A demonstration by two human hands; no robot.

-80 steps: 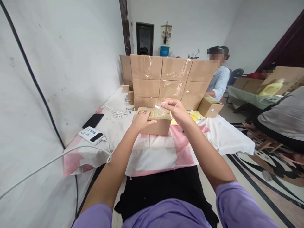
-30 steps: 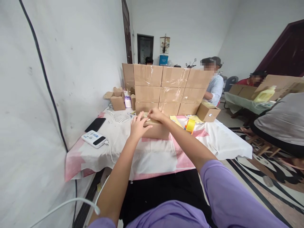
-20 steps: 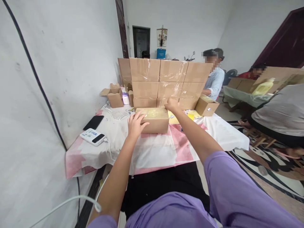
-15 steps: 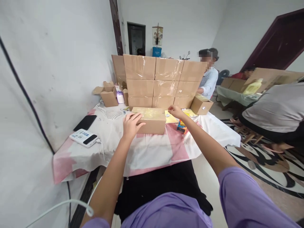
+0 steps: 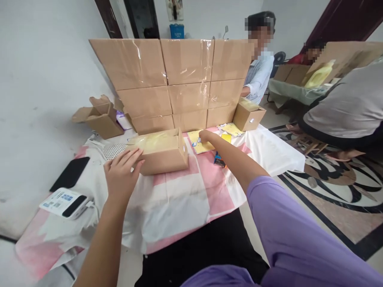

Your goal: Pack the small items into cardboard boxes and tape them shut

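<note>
A taped cardboard box (image 5: 163, 157) lies on the cloth-covered table, with a small white mark on its right end. My left hand (image 5: 124, 169) rests on the box's left part, fingers stretched out over its top front edge. To the right of the box, my right hand (image 5: 208, 136) is down at a yellow sheet (image 5: 194, 146) with small blue-and-white pictures. Its fingers are curled together; whatever is between them is hidden. Under my right forearm, partly covered, stands a small blue and orange box (image 5: 219, 160).
A wall of taped cartons (image 5: 188, 67) rises behind. Another closed box (image 5: 249, 115) sits right, an open box (image 5: 104, 119) left. A black phone (image 5: 70, 173) and a white device with a cable (image 5: 64, 201) lie left. A person (image 5: 259, 75) stands behind the cartons; others are farther right.
My view has swung, so the table things appear farther left. The box now shows its right end. My right hand has come down onto the yellow sheet; my left hand stays on the box.
</note>
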